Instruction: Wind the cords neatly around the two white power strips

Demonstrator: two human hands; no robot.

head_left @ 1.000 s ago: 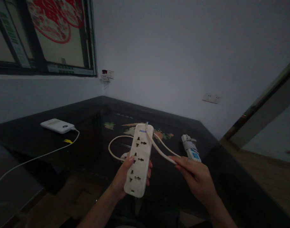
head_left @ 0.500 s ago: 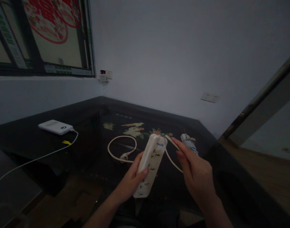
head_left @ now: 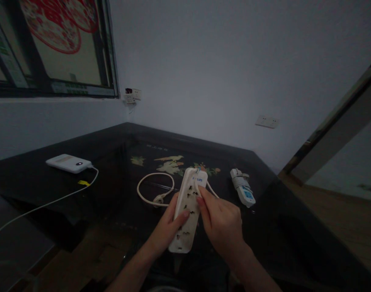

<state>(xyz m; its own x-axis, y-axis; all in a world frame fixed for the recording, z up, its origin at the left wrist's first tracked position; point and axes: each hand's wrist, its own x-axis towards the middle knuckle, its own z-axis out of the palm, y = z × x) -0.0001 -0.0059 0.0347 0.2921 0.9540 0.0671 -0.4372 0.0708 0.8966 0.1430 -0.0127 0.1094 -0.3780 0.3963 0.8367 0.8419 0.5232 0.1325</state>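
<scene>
My left hand [head_left: 167,229] grips a white power strip [head_left: 187,211] from its left side, holding it up above the dark table [head_left: 112,162], sockets facing me. My right hand [head_left: 221,223] is closed on the strip's white cord [head_left: 149,194], pressing it against the strip's face near the top. The cord loops left over the table to its plug [head_left: 159,198], which lies on the surface.
A second, smaller strip with its cord bundled [head_left: 242,188] lies to the right on the table. A white power bank [head_left: 68,163] with a white cable [head_left: 45,205] sits at the left. Wall sockets [head_left: 266,121] are on the back wall, a window [head_left: 51,44] at the upper left.
My right hand has moved left with the cord, from out at the right to against the strip's face. The strip has tilted and dropped a little lower.
</scene>
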